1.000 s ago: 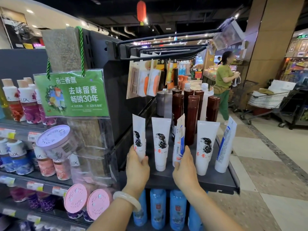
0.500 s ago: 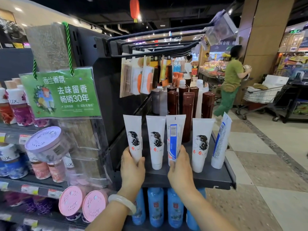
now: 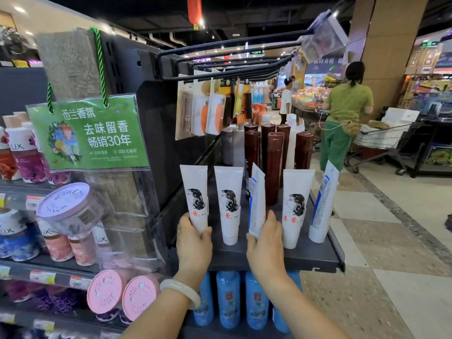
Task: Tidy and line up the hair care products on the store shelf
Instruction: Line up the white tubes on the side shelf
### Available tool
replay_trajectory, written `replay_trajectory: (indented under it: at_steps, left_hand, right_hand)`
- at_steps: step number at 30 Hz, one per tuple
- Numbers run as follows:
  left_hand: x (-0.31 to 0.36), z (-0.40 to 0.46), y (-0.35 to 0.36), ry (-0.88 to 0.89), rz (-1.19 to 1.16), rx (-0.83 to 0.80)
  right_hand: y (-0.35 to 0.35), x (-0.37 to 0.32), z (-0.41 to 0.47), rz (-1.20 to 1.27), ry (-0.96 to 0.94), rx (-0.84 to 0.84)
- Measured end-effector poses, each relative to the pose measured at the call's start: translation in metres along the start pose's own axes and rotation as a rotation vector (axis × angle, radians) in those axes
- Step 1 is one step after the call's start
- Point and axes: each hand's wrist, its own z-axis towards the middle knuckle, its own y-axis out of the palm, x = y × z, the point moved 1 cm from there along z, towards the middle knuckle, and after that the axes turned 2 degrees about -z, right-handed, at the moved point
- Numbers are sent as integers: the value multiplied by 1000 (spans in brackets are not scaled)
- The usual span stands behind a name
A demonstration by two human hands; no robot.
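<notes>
1. My left grip (image 3: pixel 194 243) holds the leftmost white tube (image 3: pixel 194 194), standing at the shelf (image 3: pixel 318 255) front.
2. My right grip (image 3: pixel 265 243) pinches the third tube (image 3: pixel 256 204), turned edge-on, probably tilted.
3. Second tube (image 3: pixel 229 204) stands between the grips, untouched.

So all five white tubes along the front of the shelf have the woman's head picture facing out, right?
Not all five. In the head view, three tubes show the picture; the third tube, gripped by the right hand, and the fifth tube are turned, showing blue print. The left hand grips the first tube.
</notes>
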Motion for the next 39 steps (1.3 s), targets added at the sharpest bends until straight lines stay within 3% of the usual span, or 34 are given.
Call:
replay_trajectory:
  at_steps: [6,9,12,17,22,34,39]
  left_hand:
    - [-1,-9,0,44,1,32]
    - [-5,-26,-2,237,-22,167]
    - [-8,-41,7,376,-28,129]
    - [3,-43,19,273,-36,-82]
    - [3,-33,24,159,-38,-160]
    - [5,-33,24,163,-83,-154]
    - [3,-43,19,284,-53,-38]
  right_hand:
    - [0,-1,-8,66,-16,-89]
    - [1,0,-7,46,12,-54]
    - [1,-2,-6,0,30,-2]
    - [2,-2,-12,7,4,-33]
    - [2,0,-13,-13,6,-12]
    - [4,-6,-8,-86,69,60]
    - [3,-2,-12,-44,61,53]
